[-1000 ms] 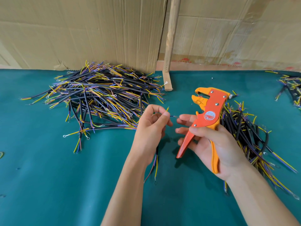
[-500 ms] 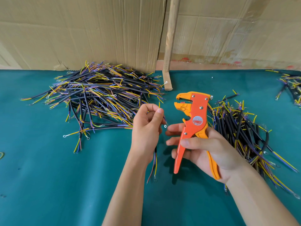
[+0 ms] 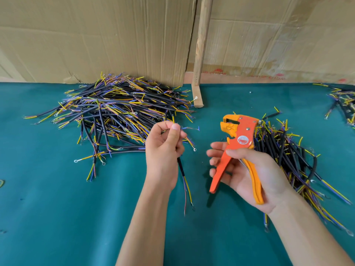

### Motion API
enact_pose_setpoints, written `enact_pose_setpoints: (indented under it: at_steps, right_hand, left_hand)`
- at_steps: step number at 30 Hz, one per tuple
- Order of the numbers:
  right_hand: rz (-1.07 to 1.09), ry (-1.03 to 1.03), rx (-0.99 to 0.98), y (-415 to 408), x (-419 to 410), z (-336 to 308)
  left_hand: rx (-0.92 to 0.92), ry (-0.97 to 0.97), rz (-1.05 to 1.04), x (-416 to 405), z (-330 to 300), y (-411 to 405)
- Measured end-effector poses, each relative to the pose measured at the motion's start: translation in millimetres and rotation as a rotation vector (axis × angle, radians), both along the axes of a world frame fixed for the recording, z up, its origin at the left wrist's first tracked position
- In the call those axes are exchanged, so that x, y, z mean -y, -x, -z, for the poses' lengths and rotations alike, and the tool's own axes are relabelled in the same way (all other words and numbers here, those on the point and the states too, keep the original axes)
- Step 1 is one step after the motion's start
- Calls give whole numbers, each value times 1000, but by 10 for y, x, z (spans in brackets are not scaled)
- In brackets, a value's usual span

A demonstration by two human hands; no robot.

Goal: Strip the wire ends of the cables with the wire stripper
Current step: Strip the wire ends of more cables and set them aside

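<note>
My left hand (image 3: 165,148) grips one black cable (image 3: 181,169) upright above the green table. Thin yellow and blue wire ends stick out above its fingers, and more coloured wires hang below the palm. My right hand (image 3: 247,169) holds the orange wire stripper (image 3: 240,143) by its handles, thumb across the red handle, jaws pointing up and left. The stripper's jaws are a short way right of the cable's wire ends and do not touch them. A large pile of cables (image 3: 115,116) lies behind my left hand. A second pile (image 3: 288,156) lies behind my right hand.
Cardboard sheets (image 3: 96,39) and a wooden post (image 3: 201,54) stand along the table's far edge. A third small heap of cables (image 3: 343,104) lies at the far right. Green table cloth (image 3: 57,208) shows at the front left.
My left hand has lifted and moved left with the cable, so its wire ends are now apart from the stripper. My right hand holds the stripper in about the same place.
</note>
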State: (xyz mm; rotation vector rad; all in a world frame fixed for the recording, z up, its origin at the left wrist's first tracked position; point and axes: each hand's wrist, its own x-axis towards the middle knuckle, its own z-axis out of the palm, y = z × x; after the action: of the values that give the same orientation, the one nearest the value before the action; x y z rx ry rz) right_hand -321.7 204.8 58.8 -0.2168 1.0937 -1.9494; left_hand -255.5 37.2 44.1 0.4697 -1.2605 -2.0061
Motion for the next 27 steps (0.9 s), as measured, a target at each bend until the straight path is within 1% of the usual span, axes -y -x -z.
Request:
enact_pose_setpoints:
  at_steps: [4,7,11,15,19,27]
  right_hand:
    - [-141,-78,-29,-21,13,1]
    - [-247,-74,-51,-55,12,-3]
    - [-330,-50,-97,-71,-9,-17]
    - [-351,-12,-119,-71,-23,-41]
    - [-350,-20,-130,-73,-14,-50]
    - [-339,-10,-105,-104,-1,-63]
  left_hand:
    - [-35,-41,48,12,-20,-11]
    - [-36,-39,109,0,-24,-17]
    - [-14,-20,133,-7,-23,-20]
    - [9,18,141,0,-8,-37]
    - [21,45,138,1,1,-34]
    - [29,70,115,-3,12,-27]
